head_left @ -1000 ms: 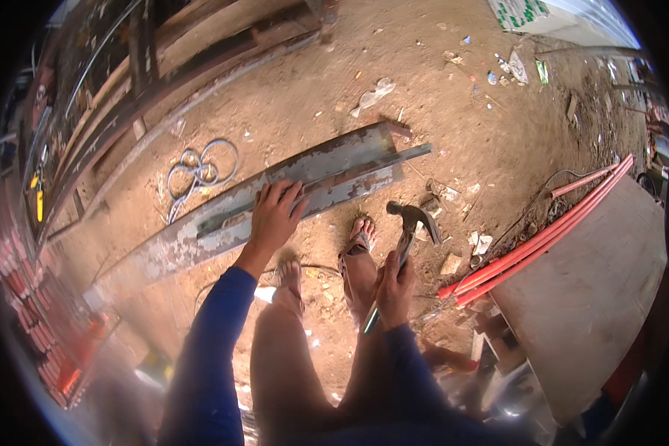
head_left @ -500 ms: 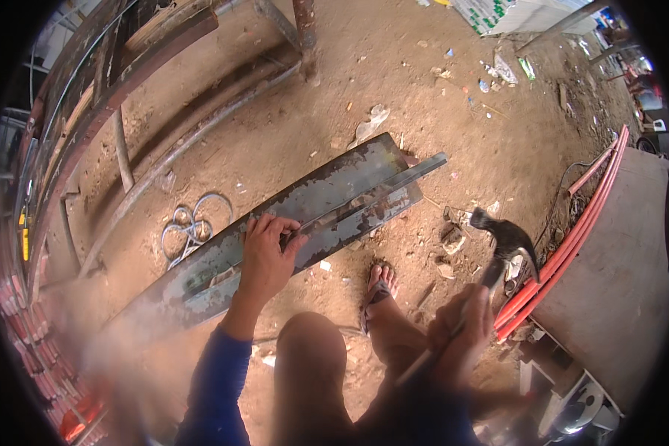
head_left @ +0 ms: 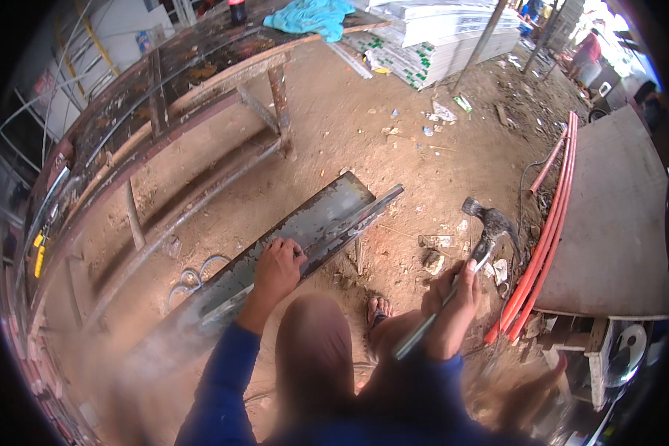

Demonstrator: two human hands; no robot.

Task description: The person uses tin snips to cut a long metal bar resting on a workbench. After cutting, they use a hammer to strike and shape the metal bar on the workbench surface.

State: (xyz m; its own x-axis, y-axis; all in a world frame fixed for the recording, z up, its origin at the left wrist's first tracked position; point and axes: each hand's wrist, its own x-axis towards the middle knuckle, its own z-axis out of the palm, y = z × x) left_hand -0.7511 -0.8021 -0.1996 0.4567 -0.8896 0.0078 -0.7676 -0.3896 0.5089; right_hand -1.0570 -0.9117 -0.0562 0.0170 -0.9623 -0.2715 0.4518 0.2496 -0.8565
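A long grey steel beam [head_left: 321, 214] with flaking paint slants over the dirt in front of me, a raised rib running along it. My left hand [head_left: 277, 269] rests on its middle, fingers curled and closed at the rib; what lies under the fingertips is partly hidden. My right hand [head_left: 453, 308] is wrapped around the handle of a claw hammer [head_left: 490, 223]. The hammer's dark head points away from me, apart from the beam and to its right. The beam's near left end is blurred.
A long metal-framed bench [head_left: 208, 78] stands at left, with a blue cloth [head_left: 312, 16] and yellow-handled pliers [head_left: 39, 253]. Orange-red pipes [head_left: 546, 245] lie beside a grey board [head_left: 609, 223] at right. Stacked white panels [head_left: 438, 37] stand far off. A wire coil [head_left: 189, 281] touches the beam area.
My view has lifted, showing more of the bench and far ground. The beam looks tilted, its near face narrower now. The hammer stays in my right hand, the left hand on the beam.
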